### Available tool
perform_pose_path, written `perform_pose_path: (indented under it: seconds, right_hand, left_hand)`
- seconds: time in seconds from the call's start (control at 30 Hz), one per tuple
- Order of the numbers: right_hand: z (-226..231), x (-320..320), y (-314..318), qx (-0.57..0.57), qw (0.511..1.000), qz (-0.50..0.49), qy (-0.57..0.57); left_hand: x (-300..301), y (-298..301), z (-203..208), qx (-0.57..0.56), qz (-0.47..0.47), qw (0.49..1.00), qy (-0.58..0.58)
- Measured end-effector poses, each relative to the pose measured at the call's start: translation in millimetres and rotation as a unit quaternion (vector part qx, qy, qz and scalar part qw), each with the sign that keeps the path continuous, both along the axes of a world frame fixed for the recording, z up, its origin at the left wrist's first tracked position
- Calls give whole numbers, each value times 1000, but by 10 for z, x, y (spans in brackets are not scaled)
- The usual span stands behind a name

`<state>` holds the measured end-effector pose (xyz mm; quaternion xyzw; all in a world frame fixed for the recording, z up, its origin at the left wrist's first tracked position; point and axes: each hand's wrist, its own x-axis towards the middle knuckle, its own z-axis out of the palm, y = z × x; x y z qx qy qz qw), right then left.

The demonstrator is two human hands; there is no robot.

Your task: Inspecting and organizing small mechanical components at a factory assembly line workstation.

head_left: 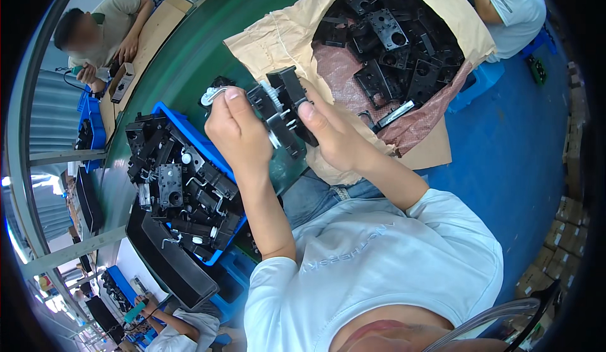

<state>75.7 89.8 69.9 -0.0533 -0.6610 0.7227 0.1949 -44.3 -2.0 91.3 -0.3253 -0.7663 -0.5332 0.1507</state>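
Observation:
Between my two hands is a black plastic gear mechanism (273,113) with a pale toothed wheel and small pegs. My left hand (238,131) is closed on its left side, thumb and forefinger bent near a metal lever. My right hand (333,134) grips the upright black housing (294,92) on its right side, thumb across the near face. Whether the housing and the geared part are joined, I cannot tell. Just beyond my left fingers, a white round part (211,95) with dark pieces sits over the green bench (170,74).
To the left, a blue bin (201,139) is heaped with black mechanisms, beside a black tray (173,260). An open paper sack (278,40) with a woven liner (338,74) holds many black housings (386,30). Other people work at the far left, far right and lower left.

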Motion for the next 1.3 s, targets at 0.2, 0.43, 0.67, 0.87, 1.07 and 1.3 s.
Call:
perform_pose_path:
  seconds: [0.2, 0.43, 0.67, 0.87, 1.07, 1.3]
  right_hand:
    - [42, -9, 48, 105, 994, -33, -26]
    - [-225, -156, -26, 83, 995, -15, 51]
    - [-148, -336, -251, -91, 983, -88, 131]
    - [-213, -319, -63, -176, 979, 28, 98]
    - [-647, -561, -106, -158, 964, 133, 170]
    - [-129, -487, -303, -9, 997, 57, 57]
  left_hand:
    - [48, -8, -26, -52, 18, 998, 36]
    - [123, -76, -4, -54, 15, 998, 9]
    - [281, -345, -117, 0, -148, 988, -46]
    - [476, -554, -191, -68, -79, 995, 8]
    - [602, -779, -180, -78, -59, 992, 77]
    - [301, -1643, 221, -316, 201, 917, 140]
